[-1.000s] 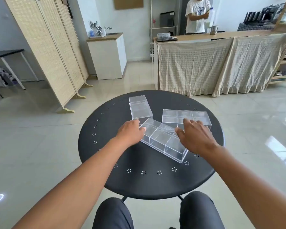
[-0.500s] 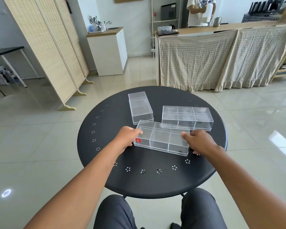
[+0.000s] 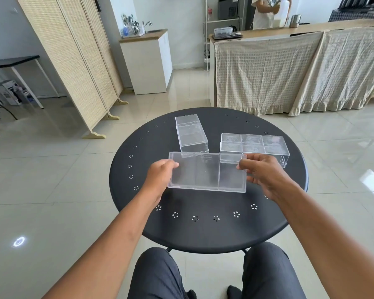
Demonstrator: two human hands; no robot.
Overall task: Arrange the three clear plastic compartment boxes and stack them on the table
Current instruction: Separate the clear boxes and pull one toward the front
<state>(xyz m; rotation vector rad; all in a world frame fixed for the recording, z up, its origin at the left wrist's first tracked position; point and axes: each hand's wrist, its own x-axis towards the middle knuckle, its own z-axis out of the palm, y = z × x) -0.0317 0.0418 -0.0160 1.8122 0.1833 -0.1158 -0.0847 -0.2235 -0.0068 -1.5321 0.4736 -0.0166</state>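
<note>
Since half a second ago, lifted off the round black table (image 3: pixel 205 231) and tipped up toward the camera: the nearest clear compartment box (image 3: pixel 206 172), formerly lying flat between the hands. Held now in the air above the table's middle, broad face toward the viewer, two dividers showing through the plastic. Gripped at its left short end by the left hand (image 3: pixel 160 176), fingers curled over the edge and thumb (image 3: pixel 172 164) on the near face. Gripped at its right short end by the right hand (image 3: pixel 262 173), thumb at the front and fingers wrapped behind. Unmoved on the table behind it: a second clear box (image 3: pixel 191 134), lying lengthwise away from the viewer at left of centre, its near end overlapped in view by the held box's top edge; whether touching it, cannot tell. Also unmoved: a three-compartment clear box (image 3: pixel 255 145) lying crosswise on the right side, its near left corner seen through the held box, just behind the right hand. None of the three stacked yet. Dark-trousered knees (image 3: pixel 158 275) visible under the table's near edge.
</note>
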